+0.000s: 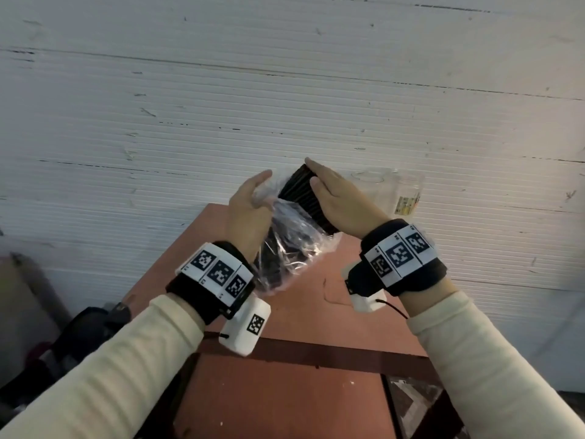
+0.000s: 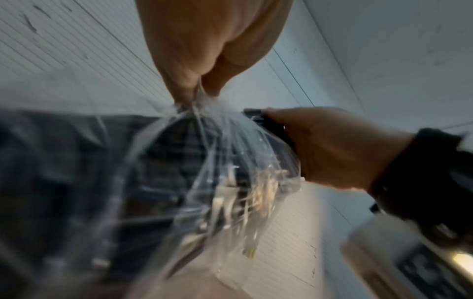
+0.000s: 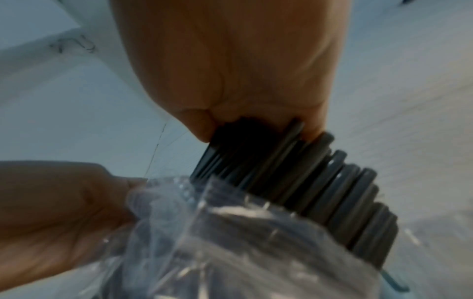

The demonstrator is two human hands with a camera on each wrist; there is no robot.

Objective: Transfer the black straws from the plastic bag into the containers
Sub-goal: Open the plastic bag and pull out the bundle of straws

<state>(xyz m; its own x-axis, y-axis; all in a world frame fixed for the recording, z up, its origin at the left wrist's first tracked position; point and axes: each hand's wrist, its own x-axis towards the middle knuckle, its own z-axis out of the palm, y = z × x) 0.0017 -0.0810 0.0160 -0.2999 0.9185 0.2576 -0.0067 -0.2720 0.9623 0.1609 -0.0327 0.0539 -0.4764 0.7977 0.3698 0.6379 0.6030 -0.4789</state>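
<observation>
A plain storage or back room, kind uncertain: a white ribbed, scuffed panel wall (image 1: 285,90), a bare reddish wooden table (image 1: 285,391), and dark bags (image 1: 85,331) heaped on the floor at left.

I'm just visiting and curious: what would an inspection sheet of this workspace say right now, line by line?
Surface: reddish-brown table with a darker band across it, set against a white ribbed wall.
Job's things: clear plastic bag held above the table; bundle of black straws partly out of its mouth; clear glass containers at the table's far right, no straws seen in them.
Clutter: dark, blurred items low on the left beside the table.
Grippers: left hand pinches the bag's gathered top; right hand grips the straw bundle.
Cables: a thin black cable at the right wrist camera.
Surroundings: white ribbed wall; patterned floor at lower right.
</observation>
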